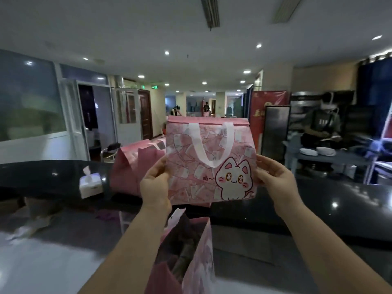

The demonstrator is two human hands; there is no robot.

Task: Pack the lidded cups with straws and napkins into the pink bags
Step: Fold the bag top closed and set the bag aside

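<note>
I hold a pink bag with a white cat print and white handles upright above the dark counter, its top folded shut. My left hand grips its left edge and my right hand grips its right edge. Another pink bag stands behind it to the left on the counter. A third pink bag stands open below, close to me, with dark contents I cannot make out. A white napkin pack sits on the counter at the left. No cups or straws show.
The dark glossy counter runs across the view, with a lower white surface near me. A person stands at the back right beside a table with stacked white plates.
</note>
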